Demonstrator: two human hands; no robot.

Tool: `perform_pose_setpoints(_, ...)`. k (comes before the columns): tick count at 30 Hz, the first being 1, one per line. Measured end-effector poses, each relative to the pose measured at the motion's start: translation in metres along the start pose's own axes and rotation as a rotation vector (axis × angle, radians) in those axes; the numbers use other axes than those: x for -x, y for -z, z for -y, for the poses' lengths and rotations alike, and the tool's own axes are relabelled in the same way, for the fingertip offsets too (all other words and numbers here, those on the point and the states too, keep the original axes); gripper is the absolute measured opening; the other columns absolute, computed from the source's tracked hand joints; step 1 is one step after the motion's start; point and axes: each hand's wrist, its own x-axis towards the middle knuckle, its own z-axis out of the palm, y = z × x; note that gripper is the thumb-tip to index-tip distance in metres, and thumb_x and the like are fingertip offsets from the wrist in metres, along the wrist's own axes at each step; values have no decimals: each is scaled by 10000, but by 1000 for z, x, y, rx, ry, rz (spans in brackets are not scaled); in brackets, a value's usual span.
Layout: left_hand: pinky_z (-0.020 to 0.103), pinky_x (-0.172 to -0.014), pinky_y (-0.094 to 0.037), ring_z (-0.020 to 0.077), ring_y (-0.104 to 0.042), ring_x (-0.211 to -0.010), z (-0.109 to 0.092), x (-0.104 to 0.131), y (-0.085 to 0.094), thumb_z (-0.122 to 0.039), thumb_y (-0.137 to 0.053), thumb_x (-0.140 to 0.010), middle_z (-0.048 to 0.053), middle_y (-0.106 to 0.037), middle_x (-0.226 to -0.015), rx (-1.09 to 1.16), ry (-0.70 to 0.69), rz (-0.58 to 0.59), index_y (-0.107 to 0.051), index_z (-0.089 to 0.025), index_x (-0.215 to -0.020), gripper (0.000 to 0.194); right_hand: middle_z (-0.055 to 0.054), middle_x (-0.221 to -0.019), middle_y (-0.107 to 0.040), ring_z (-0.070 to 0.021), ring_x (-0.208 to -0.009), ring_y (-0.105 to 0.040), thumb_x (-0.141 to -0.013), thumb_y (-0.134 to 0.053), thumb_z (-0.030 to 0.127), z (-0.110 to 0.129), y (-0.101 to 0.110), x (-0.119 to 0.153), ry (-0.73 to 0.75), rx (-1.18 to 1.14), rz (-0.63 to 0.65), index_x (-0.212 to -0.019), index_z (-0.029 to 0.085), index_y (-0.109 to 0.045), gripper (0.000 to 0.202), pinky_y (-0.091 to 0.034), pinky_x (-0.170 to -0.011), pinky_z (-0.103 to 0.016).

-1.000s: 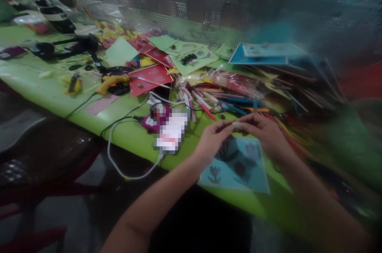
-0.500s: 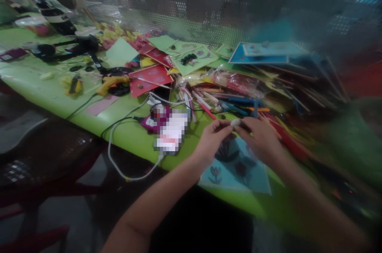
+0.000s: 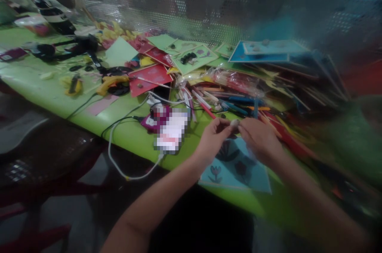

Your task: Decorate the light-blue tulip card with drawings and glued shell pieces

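Note:
A small whitish pebble-like piece is between the fingertips of both hands. My left hand pinches it from the left with closed fingers. From the right, my right hand meets it, fingers curled together, their tips partly hidden. Both hands are raised over the upper edge of a light blue card with dark flower shapes, which lies at the table's front edge. A phone with a blurred screen lies left of my left hand, a white cable plugged into its lower end.
Behind the hands are pens and sticks, plastic wrapping, a green card with black stones and blue cards. Further left are a red card, a yellow glue gun, black headphones and a dark bottle.
My right hand has turned slightly, its fingers now curled more downward beside the piece. My left hand has barely moved and still pinches it.

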Motion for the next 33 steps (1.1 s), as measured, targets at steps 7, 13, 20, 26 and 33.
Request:
perform_pose_setpoints(7,283,-799,-554,116,-663,-768,-1,1,-1,-470,-887,-746,35,-726,-919,-22,-9,0,-718,-150,-1008,447,-36,-725,-598,-209,-705,-537,-1052,-384,318,2,2,-2,-34,-42,17,-759,238,-491,322,-359,-677,-344)
perform_pose_setpoints(13,272,-794,-551,112,-660,-761,2,0,1,-455,-894,-735,22,-717,-858,-35,-26,-2,-722,-142,-941,412,-39,-727,-608,-205,-690,-538,-1033,-379,321,4,0,-2,-95,-100,51,-752,241,-499,315,-362,-655,-335)
perform_pose_setpoints(20,286,-799,-558,121,-674,-775,0,1,-2,-452,-903,-723,34,-729,-865,8,34,-12,-717,-142,-937,420,-31,-704,-614,-201,-675,-552,-987,-402,307,4,4,-5,-167,-227,40,-716,245,-491,293,-386,-647,-325)
perform_pose_setpoints(26,276,-814,-558,111,-676,-779,-1,1,-4,-450,-937,-681,19,-726,-877,54,31,-30,-715,-138,-939,462,-23,-688,-574,-199,-661,-523,-1007,-419,391,6,8,-7,-185,-263,64,-717,245,-467,328,-357,-624,-323)
perform_pose_setpoints(33,273,-779,-544,132,-705,-779,-1,0,-3,-431,-963,-634,37,-743,-874,143,105,-26,-699,-136,-946,504,-4,-631,-518,-179,-627,-496,-939,-450,303,4,7,-7,-236,-297,-2,-654,245,-422,292,-359,-610,-311)
